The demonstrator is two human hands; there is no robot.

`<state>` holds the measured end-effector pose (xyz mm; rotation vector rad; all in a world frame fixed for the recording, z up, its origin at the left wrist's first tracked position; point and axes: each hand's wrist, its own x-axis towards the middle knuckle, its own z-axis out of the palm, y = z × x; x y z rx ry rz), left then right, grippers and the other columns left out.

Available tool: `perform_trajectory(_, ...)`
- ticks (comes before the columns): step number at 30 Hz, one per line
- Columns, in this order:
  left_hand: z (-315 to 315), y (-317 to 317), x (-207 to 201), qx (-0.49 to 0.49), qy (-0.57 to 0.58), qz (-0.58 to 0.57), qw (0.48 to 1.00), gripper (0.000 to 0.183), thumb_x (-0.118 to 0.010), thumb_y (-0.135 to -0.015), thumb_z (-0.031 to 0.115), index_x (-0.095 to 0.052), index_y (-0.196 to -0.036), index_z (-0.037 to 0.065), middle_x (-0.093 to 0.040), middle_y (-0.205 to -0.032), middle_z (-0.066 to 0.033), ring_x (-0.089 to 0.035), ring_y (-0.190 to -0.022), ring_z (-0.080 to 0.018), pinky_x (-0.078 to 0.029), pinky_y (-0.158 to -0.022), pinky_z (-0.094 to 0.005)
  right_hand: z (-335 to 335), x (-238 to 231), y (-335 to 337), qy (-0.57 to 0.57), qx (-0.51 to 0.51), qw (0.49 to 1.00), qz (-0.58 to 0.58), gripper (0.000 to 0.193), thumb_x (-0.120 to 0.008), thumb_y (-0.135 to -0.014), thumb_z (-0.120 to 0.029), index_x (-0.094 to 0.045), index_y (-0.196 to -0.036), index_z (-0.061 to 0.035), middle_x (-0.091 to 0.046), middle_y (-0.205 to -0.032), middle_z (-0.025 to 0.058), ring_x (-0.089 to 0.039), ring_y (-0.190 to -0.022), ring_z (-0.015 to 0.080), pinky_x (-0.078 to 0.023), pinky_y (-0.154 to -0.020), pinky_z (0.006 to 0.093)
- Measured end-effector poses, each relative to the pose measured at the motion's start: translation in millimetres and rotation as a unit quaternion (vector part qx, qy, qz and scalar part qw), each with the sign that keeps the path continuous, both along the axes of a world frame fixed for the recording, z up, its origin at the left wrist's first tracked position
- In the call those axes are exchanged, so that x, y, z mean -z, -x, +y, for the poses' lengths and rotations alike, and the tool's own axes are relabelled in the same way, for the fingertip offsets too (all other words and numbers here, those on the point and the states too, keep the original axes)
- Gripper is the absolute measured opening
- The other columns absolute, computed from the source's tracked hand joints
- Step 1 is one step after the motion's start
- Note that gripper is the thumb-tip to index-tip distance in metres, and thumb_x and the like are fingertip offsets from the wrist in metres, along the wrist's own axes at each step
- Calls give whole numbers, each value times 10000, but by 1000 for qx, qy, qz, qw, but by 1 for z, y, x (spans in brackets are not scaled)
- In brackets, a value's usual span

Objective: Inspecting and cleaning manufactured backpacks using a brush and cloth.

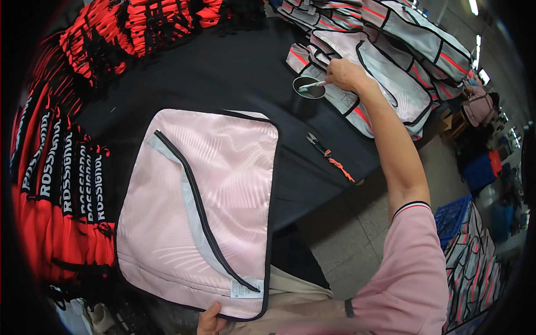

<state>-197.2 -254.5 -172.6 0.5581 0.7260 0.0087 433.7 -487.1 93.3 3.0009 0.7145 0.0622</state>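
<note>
A pink fabric panel (240, 167) with black edging lies before me, its lower edge over the table's near side. A long curved black zipper (195, 204) runs down it, with pale grey fabric along one side. Near the zipper's lower end is a small white label (240, 288). My left hand (210, 320) grips the panel's bottom edge; the thumb shows on top and the other fingers are mostly hidden. With my right arm stretched forward, my right hand (344, 75) is closed on a toothbrush (312, 86), its head over a metal cup (307, 103).
Thread snips (317, 144) with an orange cord lie on the black-covered table (229, 72). Grey bag pieces (385, 61) with pink-red stripes are piled at far right. Red and black bags (72, 206) line the left and back. A blue crate (452, 220) stands on the floor at right.
</note>
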Motion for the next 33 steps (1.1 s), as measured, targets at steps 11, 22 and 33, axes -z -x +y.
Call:
perform_trajectory(11,33,-7,-104,456,-335,179,805,633,-795,-794,378,-610,-1221,-49,-698,-1121,-117,-644,-996,-163,-513,-867,-310,-30,47,10,48,-15,997,-59,198,-628,-875,-221,-676,-955,-46,-693,-936,211,-674,-929,387,-536,-756,491)
perform_trajectory(22,101,-178,-258,310,-838,-89,440,269,-677,-833,144,-648,-1091,71,-700,-969,-133,-674,-869,-313,-542,-755,-367,-36,61,53,-173,-24,967,-188,194,-614,-901,-171,-627,-1057,-57,-641,-927,169,-634,-888,386,-496,-752,475)
perform_trajectory(33,161,-352,-191,380,-916,-30,125,262,-512,-955,278,-697,-1076,136,-653,-1178,-1,-540,-1164,-182,-205,-1175,-458,149,112,157,-551,-169,801,161,270,-582,-958,-151,-626,-1164,18,-590,-844,-23,-505,-709,66,-424,-652,217)
